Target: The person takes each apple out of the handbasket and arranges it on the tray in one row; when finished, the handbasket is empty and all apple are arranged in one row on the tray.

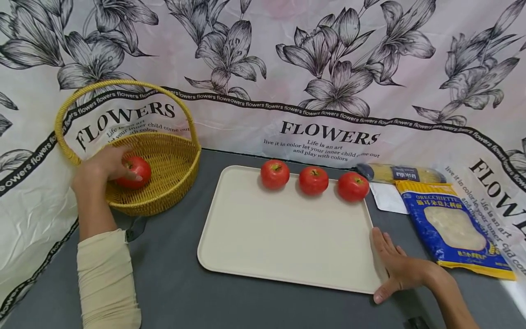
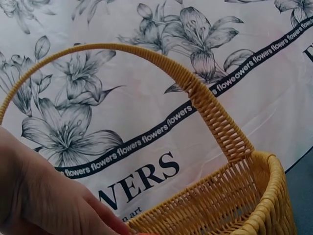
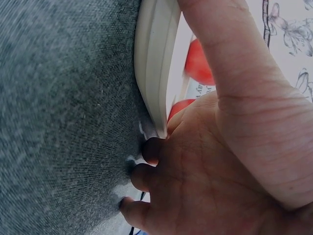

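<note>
While the left hand (image 1: 102, 167) curls round an apple (image 1: 135, 172) inside the basket (image 1: 172, 183), the right hand (image 1: 396, 269) lies flat against the tray's (image 1: 279, 237) near right corner, fingers relaxed, gripping nothing; three more apples (image 1: 313, 180) line the tray's far edge, well apart from both hands.

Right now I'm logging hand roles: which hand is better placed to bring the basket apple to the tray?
Left, probably. The left hand already grips the apple inside the basket, while the right hand rests on the tray edge, far from it.
</note>
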The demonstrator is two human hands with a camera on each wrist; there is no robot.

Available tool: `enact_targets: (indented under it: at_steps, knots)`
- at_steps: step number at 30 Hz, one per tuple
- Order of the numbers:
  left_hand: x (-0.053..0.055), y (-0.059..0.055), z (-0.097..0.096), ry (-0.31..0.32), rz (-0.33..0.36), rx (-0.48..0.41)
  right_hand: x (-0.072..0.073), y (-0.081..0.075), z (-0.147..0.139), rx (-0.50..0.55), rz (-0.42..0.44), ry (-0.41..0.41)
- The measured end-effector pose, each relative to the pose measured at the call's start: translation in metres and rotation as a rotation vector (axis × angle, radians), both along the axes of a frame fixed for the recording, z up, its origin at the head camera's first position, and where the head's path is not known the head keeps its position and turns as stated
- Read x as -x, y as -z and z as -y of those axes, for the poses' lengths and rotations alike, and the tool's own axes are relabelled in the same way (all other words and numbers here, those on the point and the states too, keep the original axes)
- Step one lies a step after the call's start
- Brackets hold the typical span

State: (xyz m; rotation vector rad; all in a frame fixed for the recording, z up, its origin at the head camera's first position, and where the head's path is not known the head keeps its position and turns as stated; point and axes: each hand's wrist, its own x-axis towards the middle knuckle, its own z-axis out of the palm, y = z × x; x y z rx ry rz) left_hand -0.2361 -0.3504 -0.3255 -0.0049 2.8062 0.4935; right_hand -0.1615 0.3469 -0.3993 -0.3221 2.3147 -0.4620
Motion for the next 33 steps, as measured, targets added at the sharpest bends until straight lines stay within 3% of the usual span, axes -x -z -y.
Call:
enact_targets:
  at_steps: [10,13,18,23,26,33]
  knots:
    - [0.006,0.008,-0.005,0.012,0.067,0.006,0.000,-0.003,0.000,-0.024,-0.004,-0.009]
    - [0.009,0.012,-0.005,0.022,0.040,0.006,0.000,-0.004,0.000,-0.027,-0.005,-0.014]
    - [0.009,0.011,-0.006,-0.016,-0.009,-0.016,-0.001,-0.004,0.001,-0.026,-0.001,-0.012]
    - [0.003,-0.004,-0.012,-0.085,-0.069,-0.100,0.000,-0.005,0.002,-0.025,-0.012,-0.012]
    - [-0.006,-0.017,-0.015,-0.112,-0.124,-0.105,0.000,-0.005,0.004,-0.026,-0.021,-0.017]
    - [-0.020,-0.041,-0.036,-0.047,-0.232,-0.121,-0.002,-0.003,0.001,-0.015,-0.025,-0.013]
